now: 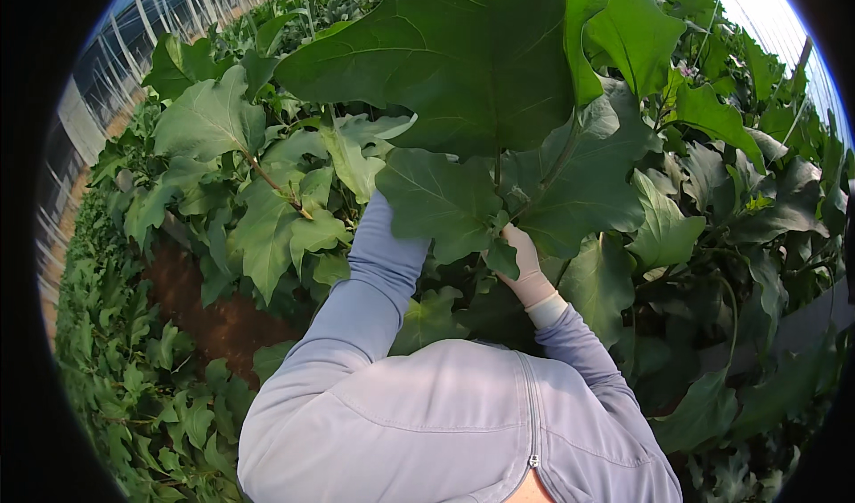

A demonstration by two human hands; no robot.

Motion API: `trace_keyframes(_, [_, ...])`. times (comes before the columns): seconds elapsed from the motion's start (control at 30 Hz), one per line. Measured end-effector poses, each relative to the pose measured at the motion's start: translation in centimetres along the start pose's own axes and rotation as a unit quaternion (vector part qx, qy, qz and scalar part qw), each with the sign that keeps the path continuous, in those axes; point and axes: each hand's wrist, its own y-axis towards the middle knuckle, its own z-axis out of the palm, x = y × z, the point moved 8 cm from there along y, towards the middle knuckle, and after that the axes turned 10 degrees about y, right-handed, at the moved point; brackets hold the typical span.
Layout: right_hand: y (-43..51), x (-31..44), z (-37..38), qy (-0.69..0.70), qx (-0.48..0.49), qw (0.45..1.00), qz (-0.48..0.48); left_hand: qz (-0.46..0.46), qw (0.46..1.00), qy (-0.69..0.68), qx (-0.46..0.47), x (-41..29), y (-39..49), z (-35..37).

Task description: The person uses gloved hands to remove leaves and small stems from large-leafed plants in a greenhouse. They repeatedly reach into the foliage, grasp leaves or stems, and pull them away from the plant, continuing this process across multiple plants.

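Observation:
A leafy eggplant shoot (499,226) rises in front of my chest, with a very large lobed leaf (461,55) spreading over its top. My right hand (524,262), in a pale glove, is closed around the stem just below the top leaves. A small drooping leaf (502,257) covers part of its fingers. My left arm (384,249), in a blue-grey sleeve, reaches in behind a broad lower leaf (441,202). That leaf hides my left hand, so what it touches does not show.
Dense eggplant foliage (668,229) crowds the right side, with a purple flower (688,70) farther back. At left, a cut-looking brown stem (277,186) sticks out among leaves. Bare brown soil (217,313) lies below it. Upright poles (143,12) line the far left edge.

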Motion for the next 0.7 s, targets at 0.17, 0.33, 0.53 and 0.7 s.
trace_keyframes(0.17, [1.1,0.4,-0.2,-0.431,0.063,0.861,-0.262,0.009,0.996,-0.017,-0.086,-2.7,1.0,-2.5])
trace_keyframes(0.33, [6.7,-6.5,-1.3,0.174,0.024,0.967,0.184,0.031,0.990,-0.079,-0.108,-2.8,-4.5,-0.8])
trace_keyframes(0.53, [7.9,-3.7,2.6,-0.027,0.056,0.986,0.155,0.072,0.980,-0.130,-0.131,-3.9,-8.4,-0.3])
trace_keyframes(0.7, [7.5,-1.2,3.6,-0.170,0.059,0.975,0.133,0.047,0.920,0.206,-0.329,-4.7,-12.6,-0.7])
